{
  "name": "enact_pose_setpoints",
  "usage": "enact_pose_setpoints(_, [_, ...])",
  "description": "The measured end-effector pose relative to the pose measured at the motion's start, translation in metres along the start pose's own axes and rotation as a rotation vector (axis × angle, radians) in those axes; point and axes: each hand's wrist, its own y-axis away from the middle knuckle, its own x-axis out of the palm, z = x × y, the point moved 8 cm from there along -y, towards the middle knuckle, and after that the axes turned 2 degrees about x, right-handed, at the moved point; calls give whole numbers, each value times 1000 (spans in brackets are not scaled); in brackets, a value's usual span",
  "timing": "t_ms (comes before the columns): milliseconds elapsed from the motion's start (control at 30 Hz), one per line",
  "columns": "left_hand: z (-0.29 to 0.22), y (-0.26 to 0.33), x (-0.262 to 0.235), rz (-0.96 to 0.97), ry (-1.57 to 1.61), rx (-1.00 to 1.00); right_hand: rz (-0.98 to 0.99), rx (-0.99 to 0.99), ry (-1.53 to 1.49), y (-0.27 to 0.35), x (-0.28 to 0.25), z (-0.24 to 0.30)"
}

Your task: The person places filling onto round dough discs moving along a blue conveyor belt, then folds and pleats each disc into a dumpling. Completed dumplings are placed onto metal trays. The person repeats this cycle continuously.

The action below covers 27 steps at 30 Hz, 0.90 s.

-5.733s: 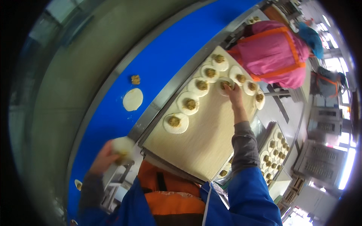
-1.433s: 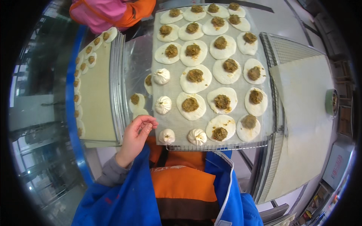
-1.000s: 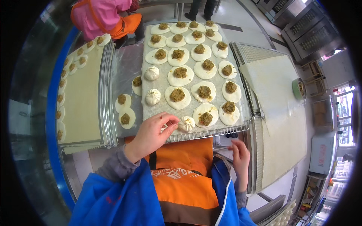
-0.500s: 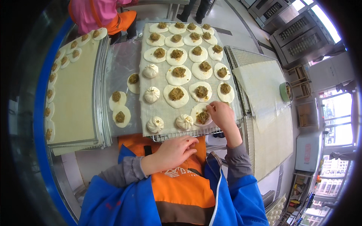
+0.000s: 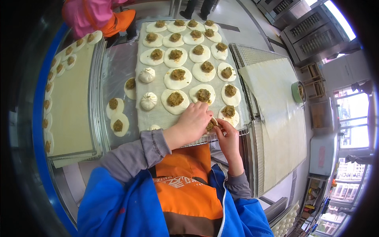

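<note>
At the near edge of a cloth-lined tray (image 5: 157,113), my left hand (image 5: 193,123) and my right hand (image 5: 229,138) meet around a dough wrapper (image 5: 214,121) with brown filling. My right thumb and fingers pinch its right edge. The left fingers are bent over its left side, hiding much of it. Rows of flat dough rounds, each topped with filling (image 5: 175,98), spread away from me. Two pleated buns (image 5: 147,75) sit in the left column. A third bun (image 5: 154,127) shows only partly beside my left wrist.
Left of the tray, more filled rounds (image 5: 117,123) lie on a grey surface (image 5: 118,71), beside stacked trays (image 5: 73,114). Cloth-covered racks (image 5: 272,94) and a green bowl (image 5: 296,93) stand to the right. A person in pink and orange (image 5: 92,17) is at the far left.
My left hand has moved forward and right from near my apron onto the dough wrapper. My right hand has come nearer to me and grips its edge. The wrapper's edges are now raised.
</note>
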Motion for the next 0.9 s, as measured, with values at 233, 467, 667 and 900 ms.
enact_pose_setpoints(233, [-14, -6, -27, 82, 130, 66, -143, 299, -586, 14, -5, -17])
enact_pose_setpoints(467, [-35, 55, -32, 207, 1868, -520, 17, 331, -1299, 50, -5, 27])
enact_pose_setpoints(667, [-30, 151, 18, -67, 1967, -857, 195, 248, -690, 69, 34, 49])
enact_pose_setpoints(900, [-3, 194, 25, -129, 1401, -806, 321, -524, -34, 80, 49, 108])
